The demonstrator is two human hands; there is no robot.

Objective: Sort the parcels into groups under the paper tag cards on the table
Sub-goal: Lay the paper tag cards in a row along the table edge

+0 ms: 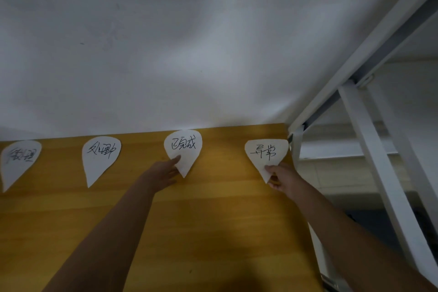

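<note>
Four white paper cards lie in a row along the far edge of the wooden table [213,220], each shaped like a teardrop with its point toward the person and each with dark handwriting on its broad end. From left to right, the first card [19,161] sits at the left edge of the view and its writing is blurred. The second card [100,157] lies flat, well apart from both hands. The third card [184,147] reaches the back edge of the table, where the table meets the pale wall [189,42]. The fourth card [265,153] lies near the far right corner.

Two bare arms reach forward across the table, one hand to a card. The left hand [163,174] is at the third card with its fingers stretched out fairly straight. One fingertip rests on the card's lower left edge, and I cannot tell whether any finger has slipped under the paper. The right hand [282,178] has the pointed end of the fourth card pinched, the thumb on top and the curled fingers below it.

Just beyond the table's right corner stands one white metal frame [369,144], with a slanted beam running up to the right and a post running down.
</note>
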